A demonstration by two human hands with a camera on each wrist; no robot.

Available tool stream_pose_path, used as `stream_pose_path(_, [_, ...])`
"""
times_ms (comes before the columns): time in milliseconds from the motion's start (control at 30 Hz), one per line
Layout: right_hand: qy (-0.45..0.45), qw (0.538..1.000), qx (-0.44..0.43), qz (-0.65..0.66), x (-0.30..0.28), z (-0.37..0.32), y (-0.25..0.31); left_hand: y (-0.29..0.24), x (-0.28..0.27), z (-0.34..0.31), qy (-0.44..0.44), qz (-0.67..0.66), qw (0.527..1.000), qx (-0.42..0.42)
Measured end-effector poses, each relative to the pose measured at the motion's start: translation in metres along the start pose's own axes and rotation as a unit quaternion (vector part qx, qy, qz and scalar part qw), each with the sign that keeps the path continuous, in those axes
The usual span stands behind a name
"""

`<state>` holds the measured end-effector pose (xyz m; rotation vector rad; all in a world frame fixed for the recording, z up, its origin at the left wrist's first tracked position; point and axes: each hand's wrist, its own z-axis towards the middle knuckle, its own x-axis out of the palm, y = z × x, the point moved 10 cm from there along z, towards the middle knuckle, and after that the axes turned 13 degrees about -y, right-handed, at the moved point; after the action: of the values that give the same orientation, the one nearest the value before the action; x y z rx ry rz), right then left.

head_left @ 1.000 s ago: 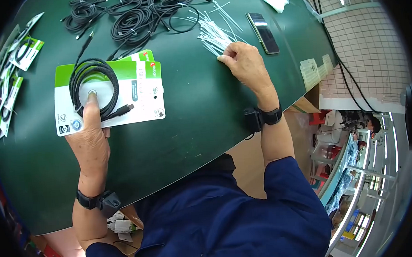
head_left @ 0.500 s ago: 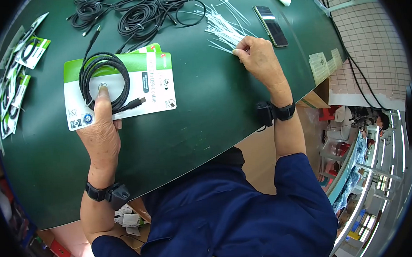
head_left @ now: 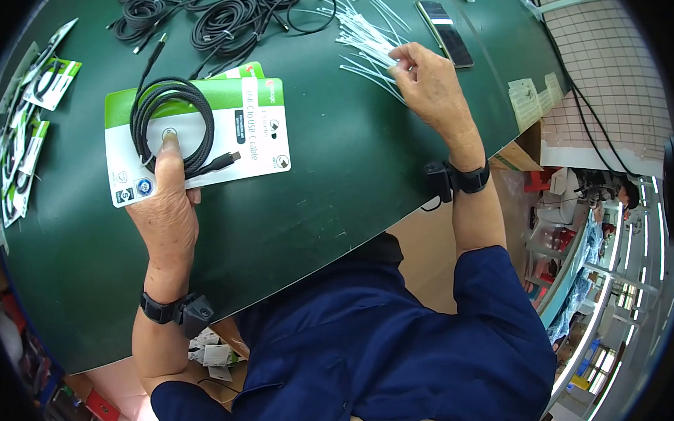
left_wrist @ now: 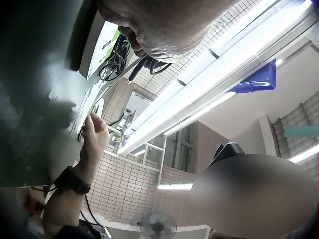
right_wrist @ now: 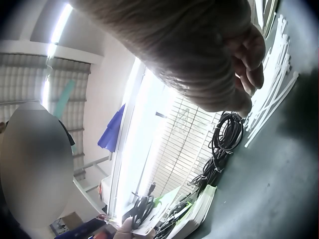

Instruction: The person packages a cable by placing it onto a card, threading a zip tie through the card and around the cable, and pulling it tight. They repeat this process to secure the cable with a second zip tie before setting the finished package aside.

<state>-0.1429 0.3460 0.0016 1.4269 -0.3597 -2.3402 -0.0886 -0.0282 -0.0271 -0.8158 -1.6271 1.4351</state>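
White card (head_left: pixel 228 129), gripped by the left hand (head_left: pixel 167 214), is legible only in head view.

The right hand (head_left: pixel 431 82) is now farther over the pile of white cable ties (head_left: pixel 361 35), slightly closer to the smartphone (head_left: pixel 445 34). Its thumb and forefinger, together before, are apart, and several ties (head_left: pixel 368 72) fan out below the pile, toward the person.
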Motion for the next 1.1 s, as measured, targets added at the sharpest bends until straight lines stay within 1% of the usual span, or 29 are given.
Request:
stream_pose_path(67, [0.034, 0.999, 0.006, -0.005, 0.002, -0.004, 0.01, 0.001, 0.0, 0.001, 0.003, 0.0, 1.0, -0.003])
stream_pose_path(233, [0.043, 0.999, -0.027, -0.003, 0.016, -0.019, 0.007, 0.002, -0.001, 0.0, 0.002, 0.013, 1.0, 0.001])
stream_pose_path(367, [0.064, 0.997, -0.03, -0.003, 0.022, -0.021, 0.004, 0.005, 0.0, -0.003, 0.006, 0.013, 1.0, 0.0])
stream_pose_path(467, [0.049, 0.991, -0.113, -0.054, 0.023, -0.022, 0.018, 0.0, -0.002, -0.001, 0.002, 0.01, 1.0, 0.007])
stream_pose_path(500, [0.045, 0.991, -0.115, -0.05, 0.021, -0.021, 0.021, 0.0, -0.003, -0.001, 0.004, 0.016, 1.0, 0.003])
stream_pose_path(567, [0.046, 0.995, -0.073, -0.042, 0.013, -0.019, 0.019, 0.0, -0.005, -0.002, 0.009, 0.03, 1.0, 0.0])
stream_pose_path(600, [0.044, 0.997, -0.051, -0.035, 0.011, -0.017, 0.02, -0.004, -0.006, -0.002, 0.009, 0.034, 0.999, 0.011])
stream_pose_path(633, [0.033, 0.998, -0.051, -0.027, 0.009, -0.014, 0.025, -0.003, -0.007, -0.003, -0.006, 0.039, 0.999, 0.014])
stream_pose_path(667, [0.047, 0.993, 0.033, 0.099, 0.008, -0.011, 0.024, -0.005, -0.009, -0.005, -0.019, 0.046, 0.999, 0.019])
stream_pose_path(700, [0.06, 0.966, 0.113, 0.224, 0.008, -0.008, 0.026, -0.006, -0.01, -0.006, -0.03, 0.052, 0.998, 0.024])
stream_pose_path(733, [0.072, 0.917, 0.186, 0.346, 0.011, -0.006, 0.029, -0.01, -0.009, -0.008, -0.024, 0.056, 0.997, 0.041])
stream_pose_path(767, [0.059, 0.914, 0.184, 0.357, 0.007, 0.001, 0.036, -0.013, -0.01, -0.011, -0.021, 0.055, 0.997, 0.057])
stream_pose_path(833, [0.069, 0.906, 0.166, 0.384, 0.005, 0.013, 0.056, -0.014, -0.011, -0.015, -0.014, 0.055, 0.995, 0.087])
stream_pose_path(900, [0.073, 0.9, 0.15, 0.402, 0.009, 0.023, 0.071, -0.023, -0.008, -0.025, 0.028, 0.045, 0.98, 0.192])
stream_pose_path(933, [0.049, 0.899, 0.09, 0.426, 0.005, 0.03, 0.086, -0.018, -0.016, -0.024, 0.027, 0.047, 0.978, 0.2])
stream_pose_path(1000, [0.006, 0.885, -0.028, 0.465, -0.003, 0.038, 0.113, -0.01, -0.013, -0.035, 0.146, 0.086, 0.948, 0.27])
stream_pose_path(1033, [0.009, 0.883, -0.029, 0.469, 0.001, 0.041, 0.117, -0.013, -0.006, -0.043, 0.203, 0.106, 0.927, 0.298])
stream_pose_path(1067, [0.015, 0.883, -0.056, 0.466, 0.003, 0.042, 0.125, -0.015, -0.007, -0.041, 0.2, 0.109, 0.928, 0.296])
stream_pose_path(1100, [0.022, 0.883, -0.083, 0.462, 0.005, 0.044, 0.132, -0.04, 0.004, -0.05, 0.226, 0.106, 0.894, 0.372])
